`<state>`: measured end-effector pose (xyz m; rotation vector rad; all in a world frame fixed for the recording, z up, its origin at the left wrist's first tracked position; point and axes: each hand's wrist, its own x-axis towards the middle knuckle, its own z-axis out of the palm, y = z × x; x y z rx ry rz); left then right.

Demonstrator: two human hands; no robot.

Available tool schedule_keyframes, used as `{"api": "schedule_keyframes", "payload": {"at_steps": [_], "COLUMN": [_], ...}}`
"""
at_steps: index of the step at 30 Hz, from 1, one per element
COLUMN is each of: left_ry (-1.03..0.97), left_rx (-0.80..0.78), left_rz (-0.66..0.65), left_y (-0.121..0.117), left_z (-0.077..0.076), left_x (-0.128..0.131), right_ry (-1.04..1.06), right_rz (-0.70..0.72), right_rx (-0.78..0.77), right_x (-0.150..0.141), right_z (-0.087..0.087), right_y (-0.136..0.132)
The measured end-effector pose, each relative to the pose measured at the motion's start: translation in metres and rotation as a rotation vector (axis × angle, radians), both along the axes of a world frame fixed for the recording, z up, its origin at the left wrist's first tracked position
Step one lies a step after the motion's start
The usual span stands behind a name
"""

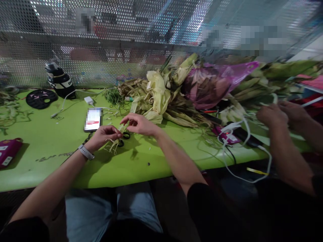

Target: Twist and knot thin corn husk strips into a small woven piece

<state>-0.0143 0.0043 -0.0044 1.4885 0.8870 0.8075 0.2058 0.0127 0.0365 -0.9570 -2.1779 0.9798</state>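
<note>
My left hand [107, 136], with a pale watch on its wrist, pinches a bundle of thin corn husk strips [112, 145] whose loose ends dangle below the fingers. Just right of it, my right hand [137, 124] reaches in from the side, fingers apart and curved over the top of the strips; whether its fingertips touch them I cannot tell. Under and behind the strips lie scissors [126, 135], their black handle loops showing on the green tabletop [131, 168]. A lit phone [93, 119] lies beyond my left hand.
A heap of corn husks [158, 94] and a purple plastic bag [209, 84] stand along the perforated metal panel [101, 50]. White cables [223, 158] hang over the front edge. A co-worker's hands [274, 116] work at the right. A black bottle [60, 80] stands back left.
</note>
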Motion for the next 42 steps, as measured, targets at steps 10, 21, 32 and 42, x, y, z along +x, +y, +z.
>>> {"api": "schedule_keyframes", "payload": {"at_steps": [10,21,32,42], "left_ry": [-0.045,-0.049,-0.134,-0.154], "left_rx": [0.006,-0.115,-0.261,-0.309], "left_rz": [-0.029,0.104,0.034,0.061], "left_y": [0.003,0.004,0.004,0.010], "left_z": [-0.007,-0.003,-0.006,-0.014], "left_x": [-0.005,-0.002,0.000,-0.010], "right_ry": [-0.139,-0.158,-0.181,-0.261], "right_rz": [0.089,-0.003,0.174,0.273], "right_rx": [0.107,0.049,-0.015,-0.068], "right_x": [0.001,0.003,0.002,0.003], "right_z": [-0.008,0.008,0.008,0.008], "right_y": [0.008,-0.002,-0.006,-0.004]}}
